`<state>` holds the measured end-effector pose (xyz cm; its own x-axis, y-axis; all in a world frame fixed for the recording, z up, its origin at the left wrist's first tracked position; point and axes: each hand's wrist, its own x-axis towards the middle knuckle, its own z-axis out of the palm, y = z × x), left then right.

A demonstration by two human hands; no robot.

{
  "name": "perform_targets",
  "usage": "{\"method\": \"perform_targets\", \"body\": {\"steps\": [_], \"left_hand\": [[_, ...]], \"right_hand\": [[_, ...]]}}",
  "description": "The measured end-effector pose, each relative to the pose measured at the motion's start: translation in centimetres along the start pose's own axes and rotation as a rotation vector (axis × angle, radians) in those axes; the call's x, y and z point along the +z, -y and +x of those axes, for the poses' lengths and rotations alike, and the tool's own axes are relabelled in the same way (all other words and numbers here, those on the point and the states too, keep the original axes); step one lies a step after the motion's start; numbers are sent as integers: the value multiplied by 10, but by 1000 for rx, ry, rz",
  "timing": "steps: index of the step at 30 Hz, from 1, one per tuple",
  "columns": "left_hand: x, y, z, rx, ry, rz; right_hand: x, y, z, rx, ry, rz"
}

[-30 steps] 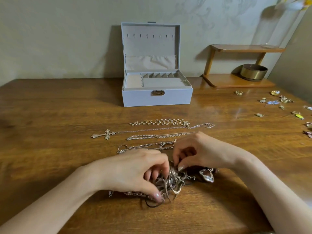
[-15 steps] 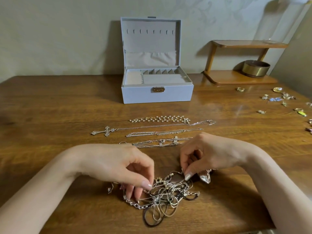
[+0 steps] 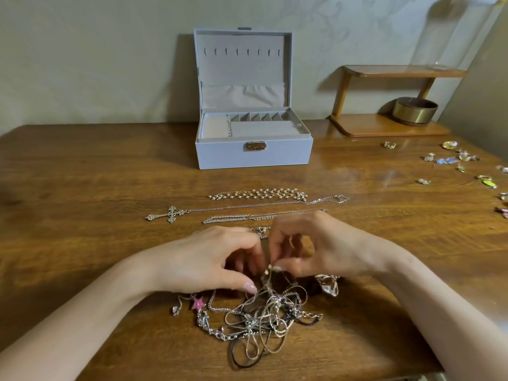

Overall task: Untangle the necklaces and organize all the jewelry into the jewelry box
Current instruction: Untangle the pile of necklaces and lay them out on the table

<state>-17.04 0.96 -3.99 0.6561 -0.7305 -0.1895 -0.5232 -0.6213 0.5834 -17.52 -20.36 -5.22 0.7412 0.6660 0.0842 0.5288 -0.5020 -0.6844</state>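
Note:
A tangle of necklaces lies on the wooden table near its front edge, with a pink star charm at its left. My left hand and my right hand meet just above the tangle, each pinching a thin chain from it. Beyond the hands, untangled pieces lie in rows: a pearl chain, a cross necklace and a fine chain. The grey jewelry box stands open at the back, its compartments holding nothing visible.
Several small earrings and rings are scattered at the table's right. A wooden two-tier shelf with a brass bowl stands at the back right against the wall. A clear crystal pendant lies under my right wrist.
Both hands came together over the tangle and lifted slightly, drawing a chain upward. The pile spread out and the pink star charm came into view at its left.

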Motion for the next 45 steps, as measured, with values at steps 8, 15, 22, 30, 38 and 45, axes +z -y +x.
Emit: {"method": "perform_targets", "body": {"steps": [8,15,22,30,38,45], "left_hand": [[-2,2,0,11,24,-452],[8,7,7,19,-46,-457],[18,4,13,72,-218,-520],[9,2,8,139,-384,-542],[13,0,9,62,-344,-395],[8,1,4,141,-135,-16]], "right_hand": [[-5,4,-2,14,-305,512],[-11,7,-2,22,-426,725],[-12,2,-2,-56,-404,671],[-14,-2,-2,-18,-448,674],[-14,0,-5,184,-167,510],[-20,-3,-12,296,106,271]]}}
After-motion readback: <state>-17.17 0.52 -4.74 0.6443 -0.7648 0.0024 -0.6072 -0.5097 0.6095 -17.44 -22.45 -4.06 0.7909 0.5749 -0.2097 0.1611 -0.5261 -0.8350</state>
